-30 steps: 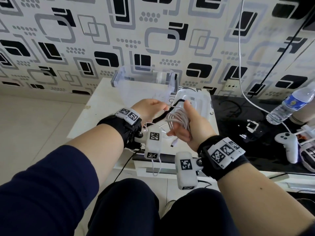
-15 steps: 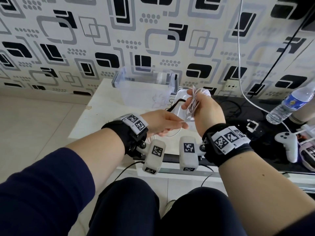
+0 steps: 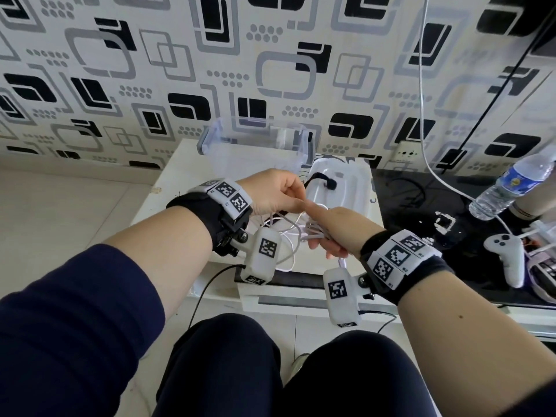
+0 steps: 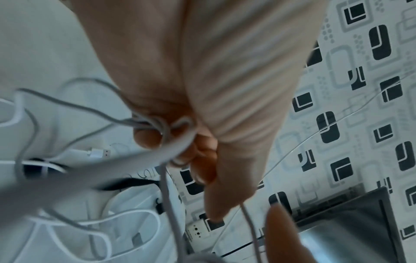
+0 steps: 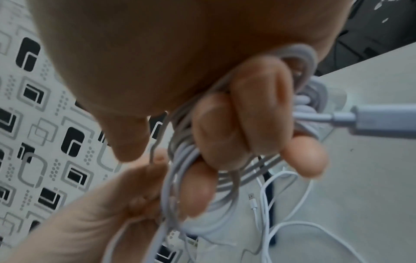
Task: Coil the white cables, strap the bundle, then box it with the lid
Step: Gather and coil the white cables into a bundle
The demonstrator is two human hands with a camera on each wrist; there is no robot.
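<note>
From the head view, your right hand grips the coiled white cables above the counter. At the left wrist, your left hand pinches loose strands. At the right wrist, your fingers curl around the coil.

The two hands meet above the near part of the worktop, the left hand just left of the right hand, with the cable bundle between them. Behind them on the worktop lies the lid, with the strap on it; the box stands left of the lid, against the wall. Well to the right lie a bottle and, nearer, a controller.
</note>
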